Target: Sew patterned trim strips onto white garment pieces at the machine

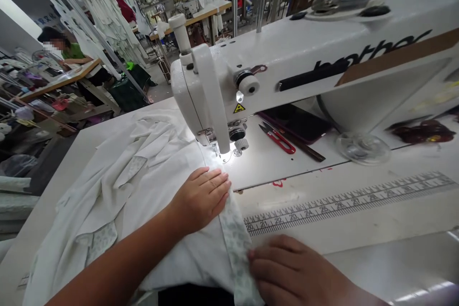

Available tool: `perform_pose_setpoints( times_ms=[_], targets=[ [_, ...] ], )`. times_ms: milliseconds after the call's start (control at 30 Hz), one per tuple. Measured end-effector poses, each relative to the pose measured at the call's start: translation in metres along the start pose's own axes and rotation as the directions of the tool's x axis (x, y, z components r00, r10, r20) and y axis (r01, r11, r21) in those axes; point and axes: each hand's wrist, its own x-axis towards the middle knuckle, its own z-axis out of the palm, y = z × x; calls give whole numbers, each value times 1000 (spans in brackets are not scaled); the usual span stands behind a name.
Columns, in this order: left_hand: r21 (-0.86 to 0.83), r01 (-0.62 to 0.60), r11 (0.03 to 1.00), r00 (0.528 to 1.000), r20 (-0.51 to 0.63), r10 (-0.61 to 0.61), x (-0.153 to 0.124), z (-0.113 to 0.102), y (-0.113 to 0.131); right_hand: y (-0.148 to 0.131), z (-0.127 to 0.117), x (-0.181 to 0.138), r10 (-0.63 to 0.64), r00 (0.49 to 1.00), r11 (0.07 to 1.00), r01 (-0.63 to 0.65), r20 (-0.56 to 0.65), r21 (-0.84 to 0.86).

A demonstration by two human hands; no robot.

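White fabric [154, 177] lies in loose folds across the sewing machine's table, and a strip with a pale green pattern [233, 229] runs along its right edge. Just in front of the needle area, my left hand [202, 196] rests flat on the cloth with its fingers stretched out. Lower down, my right hand [290, 270] is slightly blurred, its fingers curled at the edge of the patterned strip, thumb side on the cloth. The white sewing machine [201, 91] stands over the fabric, its lamp lighting the presser foot [218, 152]. The fabric's front end drops off the table edge.
Red-handled thread snips [278, 138], a dark phone [297, 122] and a brown stick-like tool [311, 151] lie under the machine arm. A printed ruler [322, 205] runs along the table front. Another person [68, 50] sits at a far table on the left.
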Motion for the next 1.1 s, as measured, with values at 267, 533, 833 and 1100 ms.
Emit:
perform_pose_setpoints(
  times_ms=[267,533,833,1100],
  targets=[
    [15,-39,999,999,3,39,7,5,-25,15,7,9,55,998,995,-53,20,-83],
    [184,445,877,840,255,-480,-13,-10,57,8,26,10,66,985,977,-96,-158,-190],
    [154,267,951,938,187,-293,-25,-12,59,7,-5,19,-77,968,965,133,240,-224],
    [9,160,987,974,162,-160,-22,-15,51,4,-10,23,-81,941,953,170,330,-250]
  ],
)
